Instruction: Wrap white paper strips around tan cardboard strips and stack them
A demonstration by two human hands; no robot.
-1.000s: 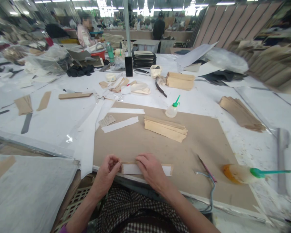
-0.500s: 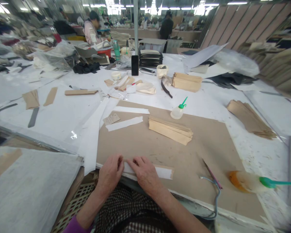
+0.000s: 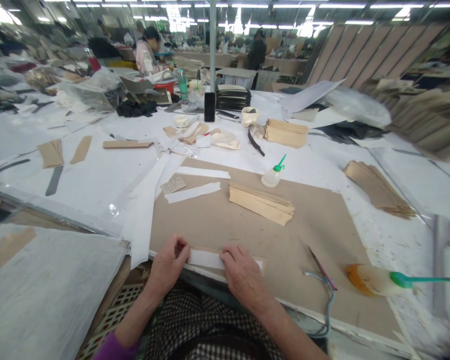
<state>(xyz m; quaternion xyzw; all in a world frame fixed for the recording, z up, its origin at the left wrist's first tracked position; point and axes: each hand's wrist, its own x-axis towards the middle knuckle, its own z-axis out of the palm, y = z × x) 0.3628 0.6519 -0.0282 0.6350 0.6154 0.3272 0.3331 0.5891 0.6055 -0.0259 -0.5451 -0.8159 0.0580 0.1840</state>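
Note:
A white strip (image 3: 205,259) lies on top of a slightly wider tan strip (image 3: 265,265) near the front edge of the brown board (image 3: 195,220). At its left end my left hand (image 3: 170,262) is closed, thumb and forefinger pinching the end of the strip. Resting on the strip right of its middle, my right hand (image 3: 243,274) presses with bent fingertips and holds nothing; it covers part of the white strip. Beyond the hands sits a stack of tan strips (image 3: 260,204). Two more white strips (image 3: 193,191) lie at the board's far left, beside a small card with writing (image 3: 173,185).
A small green-tipped bottle (image 3: 272,176) stands behind the stack. To the right lie a thin pointed tool (image 3: 322,267), a blue cord (image 3: 330,305) and a bottle of amber liquid (image 3: 367,279). More tan pieces (image 3: 378,189) lie far right. A phone (image 3: 209,107) stands upright behind.
My right hand has slid to the right along the strip, uncovering its white middle. My left hand stays at the left end. The camera view has tilted up slightly.

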